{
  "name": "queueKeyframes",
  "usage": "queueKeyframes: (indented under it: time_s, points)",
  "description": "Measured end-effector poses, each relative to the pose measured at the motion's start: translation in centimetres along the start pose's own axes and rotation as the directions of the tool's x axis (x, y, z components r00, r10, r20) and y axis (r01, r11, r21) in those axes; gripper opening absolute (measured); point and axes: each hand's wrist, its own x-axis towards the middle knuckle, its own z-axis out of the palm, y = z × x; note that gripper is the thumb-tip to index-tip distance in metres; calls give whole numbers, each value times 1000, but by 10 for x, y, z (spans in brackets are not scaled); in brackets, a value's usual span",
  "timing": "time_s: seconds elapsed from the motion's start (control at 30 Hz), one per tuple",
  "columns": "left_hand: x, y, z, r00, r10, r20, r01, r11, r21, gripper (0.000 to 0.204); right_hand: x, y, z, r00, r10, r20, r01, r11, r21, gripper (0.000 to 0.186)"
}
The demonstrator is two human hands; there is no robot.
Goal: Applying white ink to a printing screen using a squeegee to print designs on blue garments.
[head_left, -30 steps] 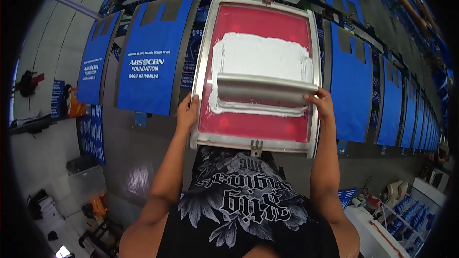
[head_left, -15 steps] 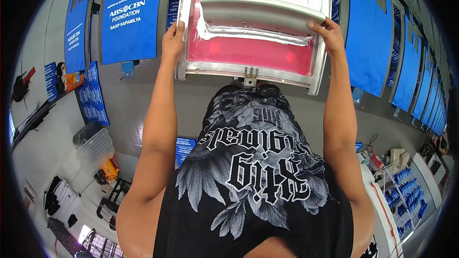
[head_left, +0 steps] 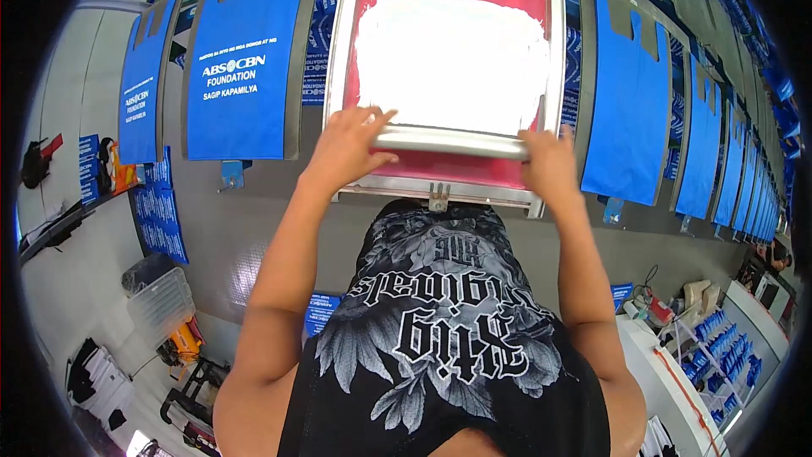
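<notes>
Squeegee (head_left: 448,142) is lying crosswise inside a metal screen frame (head_left: 556,51), near the end closest to the person. The frame is acting as a shallow tray: its red mesh (head_left: 486,167) is carrying a thick, bright patch of white paste (head_left: 448,59), whose near edge is running along the bar. The left hand (head_left: 348,145) is standing open at the bar's left end, thumb and forefinger spreading apart. The right hand (head_left: 550,165), slightly blurred, is gripping the right end with bent fingers. Blue bags are lying flat on both sides, the left one (head_left: 241,76) showing white print, the right one (head_left: 630,110) showing plain blue. Farther off, a clear plastic bin (head_left: 161,303) is resting at lower left, its contents too indistinct to tell, while a white rack (head_left: 679,338) at lower right is holding rows of small blue pieces (head_left: 726,351).
</notes>
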Motion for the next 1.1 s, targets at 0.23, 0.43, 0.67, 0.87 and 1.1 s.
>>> queueKeyframes:
  time_s: [0.23,0.43,0.67,0.87,1.1]
  points:
    - [85,-34,9,999,36,40,-43,982,186,19,89,40,-3,1000,-20,21,19,998,53,33]
    - [96,-74,68,999,28,15,-32,944,327,45,126,44,50,998,-36,-47,27,984,-179,35]
    - [-30,11,21,964,-148,220,100,971,218,46,-9,-6,2,998,-25,53,17,989,148,42]
    - [39,-34,47,973,-181,141,142,959,245,33,54,26,35,1000,-14,-21,15,1000,26,39]
    - [139,-58,28,942,-259,212,159,904,397,34,146,60,1,997,40,60,-39,999,-29,42]
